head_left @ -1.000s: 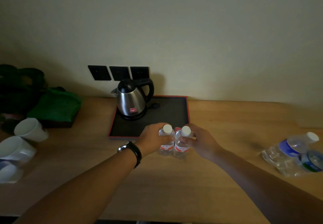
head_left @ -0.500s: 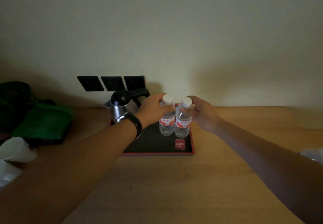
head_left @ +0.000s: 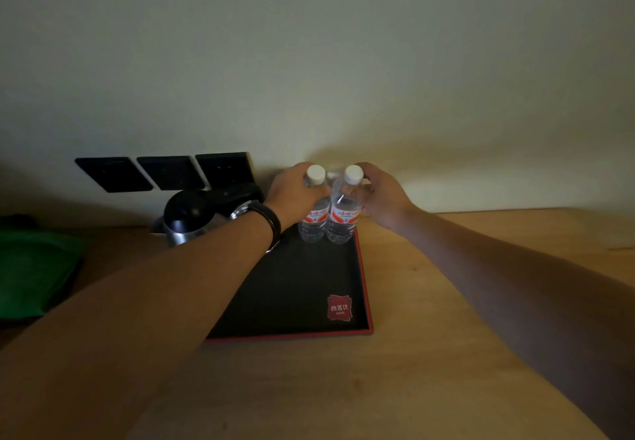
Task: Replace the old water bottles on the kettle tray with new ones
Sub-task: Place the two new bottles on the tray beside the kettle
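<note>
Left hand [head_left: 296, 189], watch on wrist, closed around the upper part of the left water bottle [head_left: 313, 212]; right hand [head_left: 381, 195] closed around the upper part of the right water bottle [head_left: 344, 214]. Both bottles: clear, white caps, red-and-white labels, upright, touching side by side at the far right corner of the kettle tray [head_left: 365, 288], bases at or just above its black surface, contact unclear. Kettle [head_left: 190, 214]: steel with black lid, far left part of the tray, partly hidden by the left forearm; tray logo patch [head_left: 339, 307]: near right corner.
</note>
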The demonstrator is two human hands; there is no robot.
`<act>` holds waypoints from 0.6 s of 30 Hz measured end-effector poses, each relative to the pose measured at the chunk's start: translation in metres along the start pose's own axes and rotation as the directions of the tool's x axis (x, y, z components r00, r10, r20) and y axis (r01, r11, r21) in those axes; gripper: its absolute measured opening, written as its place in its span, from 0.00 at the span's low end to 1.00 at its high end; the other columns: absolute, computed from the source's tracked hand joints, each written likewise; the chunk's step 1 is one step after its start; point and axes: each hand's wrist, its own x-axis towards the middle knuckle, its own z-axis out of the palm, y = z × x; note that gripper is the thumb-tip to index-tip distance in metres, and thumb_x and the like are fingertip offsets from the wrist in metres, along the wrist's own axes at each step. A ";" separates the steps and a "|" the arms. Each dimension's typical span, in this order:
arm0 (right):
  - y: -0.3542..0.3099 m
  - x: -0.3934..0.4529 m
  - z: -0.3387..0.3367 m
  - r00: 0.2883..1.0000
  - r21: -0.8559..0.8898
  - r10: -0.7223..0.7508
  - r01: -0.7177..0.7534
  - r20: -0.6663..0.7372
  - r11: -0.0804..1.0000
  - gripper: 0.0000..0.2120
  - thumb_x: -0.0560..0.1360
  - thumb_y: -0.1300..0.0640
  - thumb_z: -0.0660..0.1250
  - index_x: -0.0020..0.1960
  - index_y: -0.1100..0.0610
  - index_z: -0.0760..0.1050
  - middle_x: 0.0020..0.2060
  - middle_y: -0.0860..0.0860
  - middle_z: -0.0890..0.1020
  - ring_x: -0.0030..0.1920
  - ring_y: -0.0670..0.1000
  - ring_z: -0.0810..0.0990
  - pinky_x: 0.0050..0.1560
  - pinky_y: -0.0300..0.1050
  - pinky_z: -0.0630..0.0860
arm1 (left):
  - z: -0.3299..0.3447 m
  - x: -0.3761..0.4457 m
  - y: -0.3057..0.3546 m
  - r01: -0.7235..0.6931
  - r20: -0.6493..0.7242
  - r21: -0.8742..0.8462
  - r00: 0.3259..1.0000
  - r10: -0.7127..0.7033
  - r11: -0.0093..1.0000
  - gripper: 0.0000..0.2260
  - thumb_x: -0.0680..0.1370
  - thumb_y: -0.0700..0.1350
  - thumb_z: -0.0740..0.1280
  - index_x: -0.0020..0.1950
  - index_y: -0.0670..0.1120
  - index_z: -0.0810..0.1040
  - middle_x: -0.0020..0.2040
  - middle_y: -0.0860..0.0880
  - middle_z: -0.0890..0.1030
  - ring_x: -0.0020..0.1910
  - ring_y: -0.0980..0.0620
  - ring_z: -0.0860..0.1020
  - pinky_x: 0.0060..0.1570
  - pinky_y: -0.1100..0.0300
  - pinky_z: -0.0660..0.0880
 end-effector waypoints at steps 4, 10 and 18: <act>0.000 0.011 0.005 0.999 -0.013 0.006 -0.006 -0.046 1.000 0.15 0.75 0.59 0.72 0.60 0.56 0.76 0.51 0.51 0.81 0.51 0.52 0.79 0.42 0.39 0.73 | 0.001 0.002 -0.002 0.014 -0.034 -0.006 0.999 -0.014 1.000 0.15 0.74 0.46 0.75 0.59 0.48 0.79 0.55 0.49 0.81 0.56 0.46 0.80 0.54 0.52 0.77; -0.006 0.014 0.013 0.998 -0.036 -0.020 0.018 -0.052 0.999 0.13 0.74 0.60 0.72 0.58 0.55 0.77 0.52 0.53 0.82 0.53 0.54 0.79 0.48 0.47 0.76 | -0.004 0.000 -0.006 0.047 -0.065 -0.055 0.997 -0.051 0.997 0.20 0.74 0.44 0.75 0.65 0.46 0.77 0.63 0.42 0.78 0.60 0.44 0.78 0.62 0.43 0.77; -0.008 0.013 0.011 0.999 -0.087 0.003 -0.007 -0.045 0.996 0.14 0.74 0.59 0.72 0.59 0.54 0.75 0.54 0.54 0.81 0.54 0.55 0.78 0.52 0.50 0.76 | -0.003 -0.001 -0.006 -0.011 -0.092 -0.061 0.996 0.005 0.998 0.16 0.74 0.42 0.76 0.59 0.45 0.79 0.58 0.43 0.82 0.55 0.46 0.79 0.56 0.49 0.78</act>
